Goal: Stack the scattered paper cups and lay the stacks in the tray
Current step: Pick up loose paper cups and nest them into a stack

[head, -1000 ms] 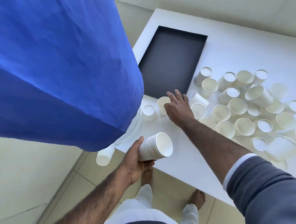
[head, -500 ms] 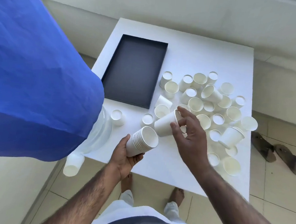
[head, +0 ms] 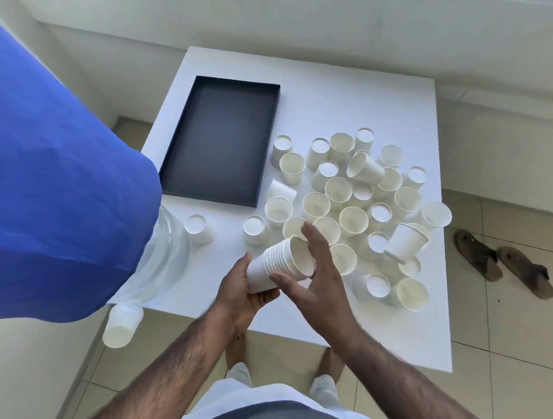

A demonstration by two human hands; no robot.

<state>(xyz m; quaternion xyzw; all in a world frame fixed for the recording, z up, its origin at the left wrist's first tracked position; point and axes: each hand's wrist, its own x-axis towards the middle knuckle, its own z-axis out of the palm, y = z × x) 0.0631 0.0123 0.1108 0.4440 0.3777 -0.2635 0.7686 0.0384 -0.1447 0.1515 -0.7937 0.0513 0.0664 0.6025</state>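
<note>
My left hand [head: 240, 296] grips a stack of several nested white paper cups [head: 278, 264], tilted with its mouth up and to the right. My right hand [head: 320, 285] rests against the stack's rim, fingers spread around the top cup. Many loose white cups [head: 353, 198] lie scattered on the right half of the white table [head: 340, 93], some upright, some upside down, some on their sides. Two upside-down cups [head: 198, 227] stand apart near the front left. The dark tray [head: 222, 144] on the table's left holds nothing.
A large blue cloth-covered shape [head: 49, 189] fills the left, with a clear bottle [head: 165, 257] and a cup stack [head: 120, 326] under it at the table's corner. Two sandals [head: 505, 262] lie on the tiled floor at right. My bare feet show below the table's front edge.
My right hand picked a single cup off the table near the tray and brought it onto the stack in my left hand. The view pulled back and shifted right.
</note>
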